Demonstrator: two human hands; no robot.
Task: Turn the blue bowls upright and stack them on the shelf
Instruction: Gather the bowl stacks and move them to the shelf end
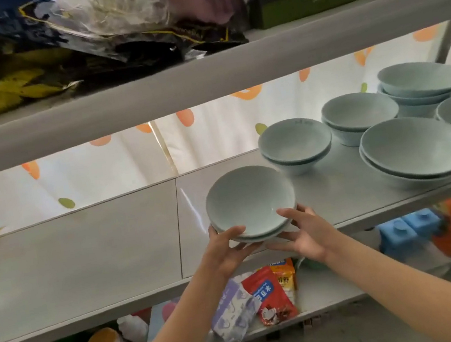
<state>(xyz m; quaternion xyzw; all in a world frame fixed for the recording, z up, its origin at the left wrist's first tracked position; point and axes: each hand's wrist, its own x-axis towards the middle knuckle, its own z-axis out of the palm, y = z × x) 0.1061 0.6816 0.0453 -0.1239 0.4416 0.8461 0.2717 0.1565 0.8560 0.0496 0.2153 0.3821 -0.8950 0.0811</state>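
Jointly, our left hand (226, 249) and right hand (303, 232) clasp, fingers curled, two nested upright blue bowls (247, 197) at the shelf (86, 267) front.

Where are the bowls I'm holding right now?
Head view, centre: the held bowls are at the front edge of the middle shelf, between the left hand and right hand, nearer and left of another bowl stack.
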